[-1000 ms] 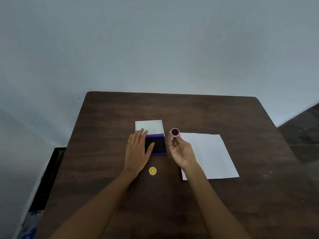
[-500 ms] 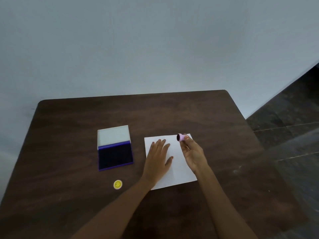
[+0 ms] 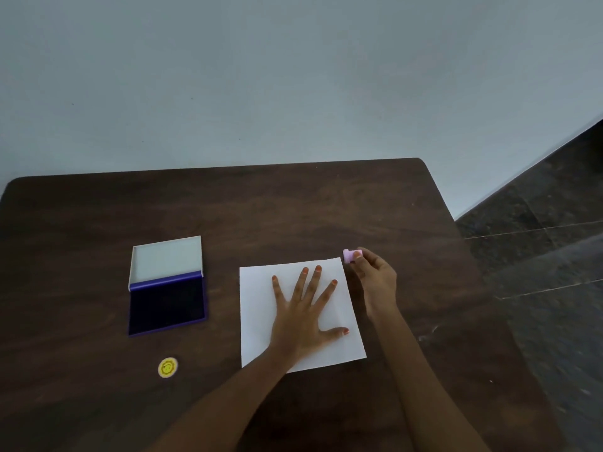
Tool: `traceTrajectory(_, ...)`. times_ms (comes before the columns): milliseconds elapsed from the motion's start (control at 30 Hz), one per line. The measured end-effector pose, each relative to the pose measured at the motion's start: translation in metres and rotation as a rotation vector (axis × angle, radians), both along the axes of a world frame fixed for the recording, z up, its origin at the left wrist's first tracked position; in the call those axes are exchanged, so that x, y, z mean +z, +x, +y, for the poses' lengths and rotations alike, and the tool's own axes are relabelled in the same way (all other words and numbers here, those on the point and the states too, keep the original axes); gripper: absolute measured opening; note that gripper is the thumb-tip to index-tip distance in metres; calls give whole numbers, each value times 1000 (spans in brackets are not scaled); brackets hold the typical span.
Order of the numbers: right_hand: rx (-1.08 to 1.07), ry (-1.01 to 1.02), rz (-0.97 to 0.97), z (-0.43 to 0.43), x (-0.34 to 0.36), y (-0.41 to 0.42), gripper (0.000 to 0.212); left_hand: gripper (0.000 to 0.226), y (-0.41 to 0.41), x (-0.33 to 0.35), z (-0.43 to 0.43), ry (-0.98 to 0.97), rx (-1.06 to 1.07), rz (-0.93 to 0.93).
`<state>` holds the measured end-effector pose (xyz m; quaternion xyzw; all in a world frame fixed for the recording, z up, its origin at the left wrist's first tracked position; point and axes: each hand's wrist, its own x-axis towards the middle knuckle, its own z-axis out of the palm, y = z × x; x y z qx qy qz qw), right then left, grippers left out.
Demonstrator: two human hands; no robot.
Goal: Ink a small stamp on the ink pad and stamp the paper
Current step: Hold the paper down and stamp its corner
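Observation:
A white sheet of paper (image 3: 257,308) lies on the dark wooden table (image 3: 293,207). My left hand (image 3: 303,316) rests flat on the sheet with its fingers spread. My right hand (image 3: 375,282) pinches a small pink stamp (image 3: 348,255) just beyond the paper's far right corner, above the table. The open ink pad (image 3: 168,305), dark blue with its white lid (image 3: 166,259) folded back, sits to the left of the paper. No stamped mark shows on the visible part of the paper.
A small round yellow cap with a smiley face (image 3: 167,367) lies near the front left, below the ink pad. The table's right edge drops to a dark tiled floor (image 3: 538,223). A pale wall stands behind the table.
My left hand left the ink pad and settled flat on the paper. My right hand carried the stamp from beside the ink pad to the paper's far right corner. The view shifted right.

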<state>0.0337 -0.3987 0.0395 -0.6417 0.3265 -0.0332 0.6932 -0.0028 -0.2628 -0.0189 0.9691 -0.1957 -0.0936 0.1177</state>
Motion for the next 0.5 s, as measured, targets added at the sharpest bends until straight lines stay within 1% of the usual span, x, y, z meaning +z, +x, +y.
traceTrajectory(100, 68, -148, 16, -1, -7, 4, 24, 87, 0, -2, 0, 0, 2, -2)
traceTrajectory(200, 170, -307, -12, -2, -10, 5, 18, 88, 0, -4, -1, -2, 13, -10)
traceTrajectory(400, 316, -414, 3, 3, -20, 3, 12, 88, -1, -1, -1, -14, 8, -39)
traceTrajectory(500, 360, -465, -1, 3, -23, 3, 15, 88, -1, 1, -1, -19, 9, -48)
